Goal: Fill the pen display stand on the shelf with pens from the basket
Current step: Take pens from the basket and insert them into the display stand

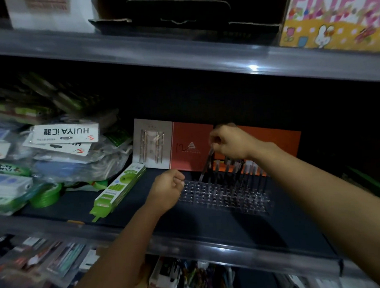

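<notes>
Left hand (166, 191): fingers curled, nothing visibly held; it sits at the stand's 9 o'clock edge. Use it to brace the stand.
Pen display stand (223, 195): clear grid on the shelf (212, 229); front rows empty, back rows filled.
Pen (206, 167): tilted, tip over a far-left hole. Stand it upright before you push down.
Right hand (229, 142): fingers pinch the pen's top, at 12 o'clock from the stand.
Basket: not in view.

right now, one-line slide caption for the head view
Right hand lowers a pen into the clear display stand; left hand steadies its edge.
</notes>
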`<state>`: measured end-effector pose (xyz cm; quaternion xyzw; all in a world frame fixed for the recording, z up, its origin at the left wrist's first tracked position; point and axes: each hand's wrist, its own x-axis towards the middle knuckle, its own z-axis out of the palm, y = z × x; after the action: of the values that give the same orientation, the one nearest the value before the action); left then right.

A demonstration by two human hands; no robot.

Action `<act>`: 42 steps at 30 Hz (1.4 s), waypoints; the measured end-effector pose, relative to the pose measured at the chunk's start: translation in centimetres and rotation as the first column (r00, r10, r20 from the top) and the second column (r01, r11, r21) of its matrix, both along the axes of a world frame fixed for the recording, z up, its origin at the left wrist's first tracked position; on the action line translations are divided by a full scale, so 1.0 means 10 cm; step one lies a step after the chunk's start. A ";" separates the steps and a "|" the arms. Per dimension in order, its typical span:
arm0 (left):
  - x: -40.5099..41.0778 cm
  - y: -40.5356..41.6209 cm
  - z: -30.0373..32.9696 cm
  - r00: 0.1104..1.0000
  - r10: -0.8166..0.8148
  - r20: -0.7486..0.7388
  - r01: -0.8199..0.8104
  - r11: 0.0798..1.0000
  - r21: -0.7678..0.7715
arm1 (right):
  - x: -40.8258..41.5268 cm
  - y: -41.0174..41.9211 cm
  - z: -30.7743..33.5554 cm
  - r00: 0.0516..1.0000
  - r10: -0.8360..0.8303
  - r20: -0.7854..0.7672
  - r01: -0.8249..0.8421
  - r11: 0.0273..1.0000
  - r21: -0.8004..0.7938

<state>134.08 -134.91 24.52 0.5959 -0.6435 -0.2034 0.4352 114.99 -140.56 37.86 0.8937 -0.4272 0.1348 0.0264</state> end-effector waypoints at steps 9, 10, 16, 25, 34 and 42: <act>0.02 -0.05 -0.06 0.980 0.009 0.200 -0.006 1.000 -0.017 | 0.08 -0.08 -0.09 0.996 -0.031 -0.088 0.030 0.999 -0.018; 0.02 -0.05 -0.07 0.972 0.009 0.235 -0.002 1.000 -0.030 | 0.09 -0.08 -0.08 0.996 -0.032 -0.083 0.032 0.999 -0.010; -0.01 -0.03 -0.09 0.915 0.012 0.404 0.028 0.995 -0.091 | 0.09 -0.09 -0.05 0.997 -0.026 -0.077 0.027 1.000 0.005; -0.02 -0.02 -0.15 0.883 -0.004 0.469 0.032 0.998 -0.052 | 0.10 -0.14 -0.20 0.994 -0.012 -0.112 0.015 1.000 0.022; 0.01 -0.01 -0.16 0.879 -0.003 0.477 0.016 1.000 -0.024 | 0.19 -0.16 -0.27 0.991 -0.073 -0.113 0.082 0.994 0.079; 0.04 0.02 -0.18 0.880 -0.010 0.474 0.009 1.000 0.006 | 0.19 -0.18 -0.27 0.992 -0.100 -0.074 0.108 0.987 0.118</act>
<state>134.51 -134.70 22.74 0.6252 -0.7329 -0.0548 0.2627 116.90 -142.33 35.18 0.8742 -0.4794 0.0765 -0.0068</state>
